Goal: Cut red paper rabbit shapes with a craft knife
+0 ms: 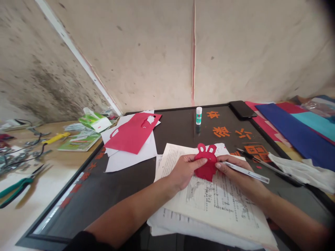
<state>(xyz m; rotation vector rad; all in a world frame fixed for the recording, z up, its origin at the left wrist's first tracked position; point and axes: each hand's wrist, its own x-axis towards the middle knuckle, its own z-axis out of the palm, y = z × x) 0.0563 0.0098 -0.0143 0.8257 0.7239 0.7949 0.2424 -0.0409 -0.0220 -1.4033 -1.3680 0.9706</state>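
Observation:
A red paper cutout (206, 165) with two rounded ear-like loops on top is pinched at its left edge by my left hand (185, 171). My right hand (235, 173) presses its fingertips against the cutout's right side and grips a slim white craft knife (247, 172), which points to the lower right. Under both hands lies a stack of printed paper sheets (209, 205). The cutout's lower edge hangs just above that stack.
A dark tabletop (104, 195) holds a glue stick (199, 115), orange paper characters (221, 131), a black phone (243, 109), a cut red sheet (133, 132) on white paper (131, 157), coloured paper sheets (295, 129) and a white cloth (300, 172). Green-handled pliers (18, 186) lie on the left bench.

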